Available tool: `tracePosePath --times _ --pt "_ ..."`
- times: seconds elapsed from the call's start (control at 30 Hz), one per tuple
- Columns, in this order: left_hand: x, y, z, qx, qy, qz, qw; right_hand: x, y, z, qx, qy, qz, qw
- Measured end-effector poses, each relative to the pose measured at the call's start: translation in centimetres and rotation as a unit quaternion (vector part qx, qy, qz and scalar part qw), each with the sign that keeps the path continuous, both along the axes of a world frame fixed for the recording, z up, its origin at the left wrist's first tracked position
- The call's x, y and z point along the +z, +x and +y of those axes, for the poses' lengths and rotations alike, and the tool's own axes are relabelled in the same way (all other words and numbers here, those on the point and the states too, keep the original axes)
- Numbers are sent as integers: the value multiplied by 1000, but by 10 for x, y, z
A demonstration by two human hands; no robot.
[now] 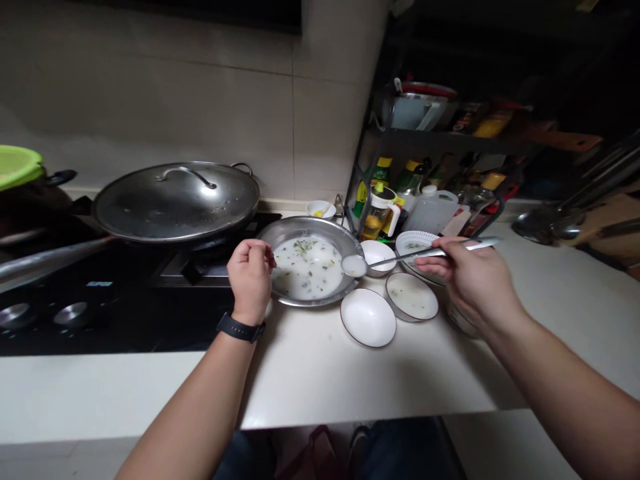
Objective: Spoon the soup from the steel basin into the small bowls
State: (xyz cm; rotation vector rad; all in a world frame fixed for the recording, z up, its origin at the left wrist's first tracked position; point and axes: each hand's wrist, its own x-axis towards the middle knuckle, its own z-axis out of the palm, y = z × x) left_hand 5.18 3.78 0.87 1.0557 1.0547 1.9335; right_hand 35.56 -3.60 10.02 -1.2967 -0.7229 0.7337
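My right fingers [453, 259] grip a long metal spoon [410, 257] of white soup [354, 266], just beside the big steel bowl [305, 228]. My curled left hand [250, 280] touches that bowl's rim; I cannot tell if it holds on. Small white bowls [368, 317] sit to the lower right.

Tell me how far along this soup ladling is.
One bowl already holds soup with green flecks. In hand: the right hand grips a full ladle at the rim of the steel basin, the left hand at that rim. Left: more soup in the basin; the nearest white bowl looks empty.
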Motion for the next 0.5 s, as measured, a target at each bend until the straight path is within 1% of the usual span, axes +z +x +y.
tracePosePath --times 0.1,0.17,0.23,0.27,0.3,0.33,0.37,0.4,0.43,0.47,0.5 --pt "1 0 -1 -2 1 -1 1000 -19 -24 22 45 -25 0 999" --pt "1 0 -1 -4 2 -1 1000 -35 -37 31 92 -11 -31 995" --pt "2 0 -1 -6 3 -2 1000 -48 -46 33 153 33 -114 981" --pt "2 0 -2 -6 3 -3 1000 -52 -49 32 185 69 -180 964" --pt "2 0 -1 -6 3 -4 1000 -54 -51 29 216 113 -259 935" --pt "2 0 -1 -6 3 -5 1000 -55 -52 26 245 162 -345 892" --pt "2 0 -1 -6 3 -6 1000 -55 -53 22 270 209 -429 837" --pt "2 0 -1 -6 4 -6 1000 -53 -53 19 295 247 -503 774" --pt "2 0 -1 -6 4 -6 1000 -51 -53 15 318 273 -559 715" --pt "2 0 -1 -5 5 -7 1000 -49 -52 12 338 288 -593 671" --pt "2 0 -1 -4 5 -7 1000 -46 -51 9 353 292 -606 650"
